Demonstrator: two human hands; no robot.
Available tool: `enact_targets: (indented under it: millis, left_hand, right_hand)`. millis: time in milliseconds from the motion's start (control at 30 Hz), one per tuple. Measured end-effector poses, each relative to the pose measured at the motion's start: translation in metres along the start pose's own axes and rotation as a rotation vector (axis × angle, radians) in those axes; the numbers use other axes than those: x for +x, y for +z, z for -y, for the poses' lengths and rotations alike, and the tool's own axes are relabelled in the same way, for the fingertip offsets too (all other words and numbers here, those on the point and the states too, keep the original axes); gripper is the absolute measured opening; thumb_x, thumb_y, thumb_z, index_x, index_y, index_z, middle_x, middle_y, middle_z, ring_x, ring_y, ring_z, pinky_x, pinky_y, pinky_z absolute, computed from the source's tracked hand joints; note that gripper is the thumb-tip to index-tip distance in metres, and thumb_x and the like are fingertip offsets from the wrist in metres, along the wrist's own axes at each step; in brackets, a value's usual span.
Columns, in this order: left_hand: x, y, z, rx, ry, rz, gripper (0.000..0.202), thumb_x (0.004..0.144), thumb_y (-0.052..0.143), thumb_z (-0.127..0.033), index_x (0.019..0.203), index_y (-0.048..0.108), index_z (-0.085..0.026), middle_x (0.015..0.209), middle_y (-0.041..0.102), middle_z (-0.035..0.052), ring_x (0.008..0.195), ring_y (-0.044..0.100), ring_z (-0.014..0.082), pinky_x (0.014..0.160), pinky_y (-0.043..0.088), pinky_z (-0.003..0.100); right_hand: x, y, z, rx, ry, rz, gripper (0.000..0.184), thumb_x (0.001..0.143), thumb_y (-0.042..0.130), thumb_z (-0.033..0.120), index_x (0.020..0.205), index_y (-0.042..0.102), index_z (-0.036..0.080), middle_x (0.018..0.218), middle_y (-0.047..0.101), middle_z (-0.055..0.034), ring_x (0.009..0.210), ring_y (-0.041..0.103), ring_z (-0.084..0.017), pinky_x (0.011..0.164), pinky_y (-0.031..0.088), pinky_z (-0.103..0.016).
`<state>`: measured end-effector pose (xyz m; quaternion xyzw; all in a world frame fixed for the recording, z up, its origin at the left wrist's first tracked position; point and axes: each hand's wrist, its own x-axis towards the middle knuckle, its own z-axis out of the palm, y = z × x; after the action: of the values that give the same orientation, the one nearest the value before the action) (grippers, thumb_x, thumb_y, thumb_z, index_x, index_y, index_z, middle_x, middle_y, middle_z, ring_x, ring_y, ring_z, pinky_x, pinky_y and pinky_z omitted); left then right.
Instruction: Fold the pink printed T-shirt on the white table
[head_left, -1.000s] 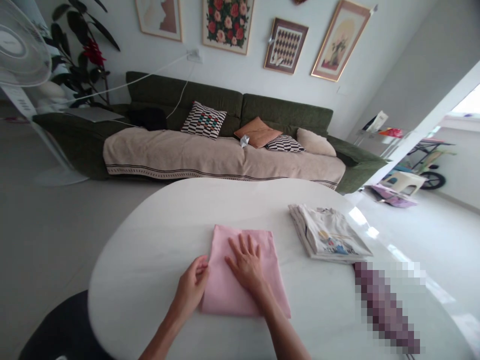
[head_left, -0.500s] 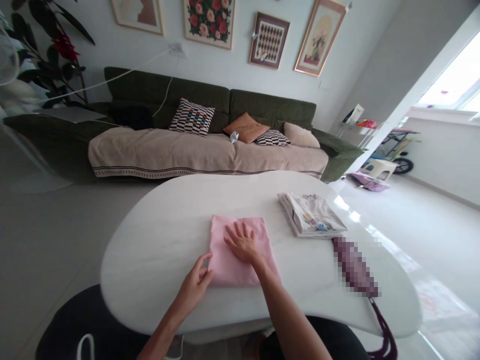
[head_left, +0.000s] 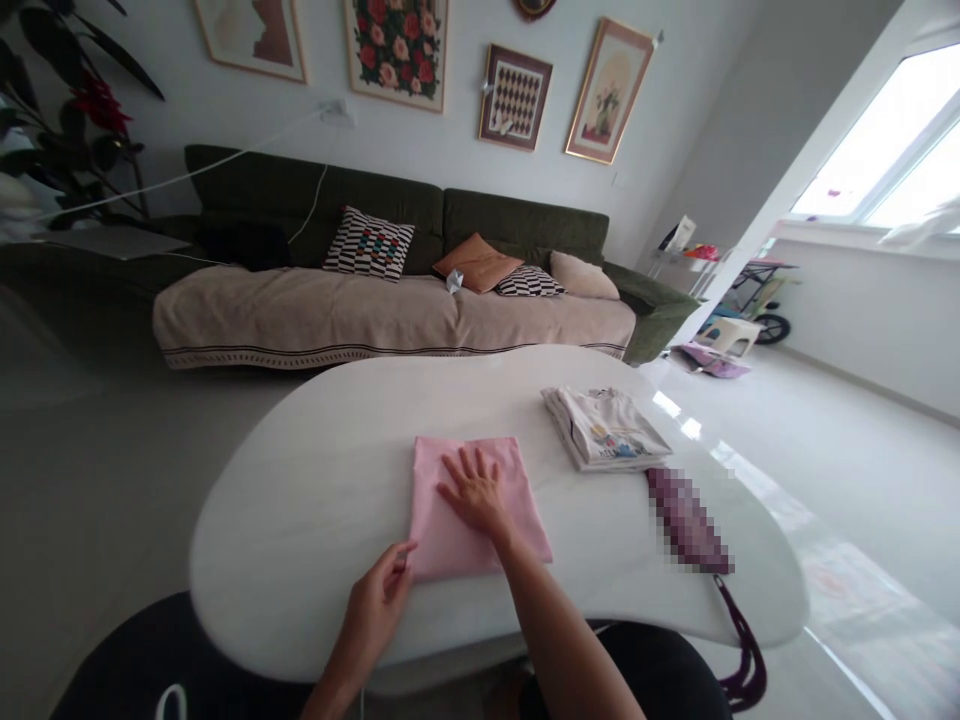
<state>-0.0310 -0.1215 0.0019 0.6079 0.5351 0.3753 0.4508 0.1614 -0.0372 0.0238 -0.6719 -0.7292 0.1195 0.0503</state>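
Pink cloth (head_left: 472, 505) lies folded near the table's (head_left: 315, 480) front edge, right hand (head_left: 474, 492) spread flat on it, left hand (head_left: 375, 605) pinching its near-left corner; folded shirts (head_left: 604, 428) stacked toward the right edge.

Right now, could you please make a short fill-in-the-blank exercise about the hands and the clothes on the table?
1. The right hand lies flat on the folded cloth, whose colour is ____.
2. The left hand pinches the near ____ corner of that cloth.
3. The folded shirts lie to the ____ of the cloth on the white table.
4. Behind the table stands a green ____.

Missing words: pink; left; right; sofa
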Motion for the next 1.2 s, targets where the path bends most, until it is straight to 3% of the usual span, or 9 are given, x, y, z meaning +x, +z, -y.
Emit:
enact_targets:
  millis: [200,400,567,900,1200]
  left_hand:
    - [-0.010,0.009,0.012,0.045,0.025,-0.085,0.045,0.070,0.050,-0.046,0.104,0.058,-0.018,0.106,0.064,0.0090,0.090,0.063,0.0198,0.082,0.049,0.031]
    - [-0.012,0.016,0.001,0.179,0.183,-0.225,0.034,0.072,0.049,-0.039,0.094,0.062,-0.017,0.096,0.065,0.0111,0.084,0.063,0.0216,0.078,0.051,0.035]
    - [-0.007,0.013,-0.001,0.206,0.249,-0.210,0.029,0.075,0.047,-0.040,0.086,0.064,-0.019,0.082,0.063,0.0084,0.077,0.062,0.0200,0.072,0.052,0.032]
    - [-0.012,0.016,0.000,0.247,0.310,-0.265,0.029,0.082,0.043,-0.041,0.082,0.065,-0.022,0.083,0.059,0.0071,0.081,0.060,0.0204,0.075,0.050,0.032]
    - [-0.008,0.004,0.001,0.356,0.310,-0.161,0.027,0.083,0.043,-0.038,0.083,0.064,-0.022,0.089,0.060,0.0075,0.078,0.061,0.0181,0.070,0.050,0.028]
  right_hand:
    - [0.000,0.001,-0.001,0.009,-0.015,-0.028,0.062,0.082,0.017,0.065,0.137,0.012,0.037,0.148,0.005,0.0001,0.134,-0.001,-0.027,0.102,0.004,-0.056]
    - [-0.003,-0.003,-0.001,0.012,-0.028,-0.001,0.075,0.075,0.021,0.074,0.138,0.009,0.034,0.148,0.003,-0.0021,0.134,-0.002,-0.028,0.101,0.002,-0.057]
    - [-0.007,-0.007,0.001,0.026,-0.037,-0.022,0.080,0.072,0.025,0.077,0.138,0.012,0.035,0.148,0.006,-0.0023,0.134,-0.001,-0.030,0.101,0.003,-0.057]
    - [-0.002,0.001,0.001,-0.071,-0.006,-0.029,0.080,0.071,0.029,0.076,0.138,0.012,0.036,0.148,0.008,-0.0023,0.133,0.003,-0.030,0.100,0.006,-0.056]
    - [-0.006,-0.011,0.005,0.012,-0.005,0.055,0.075,0.075,0.030,0.071,0.138,0.010,0.035,0.148,0.006,0.0004,0.134,-0.002,-0.025,0.103,0.003,-0.053]
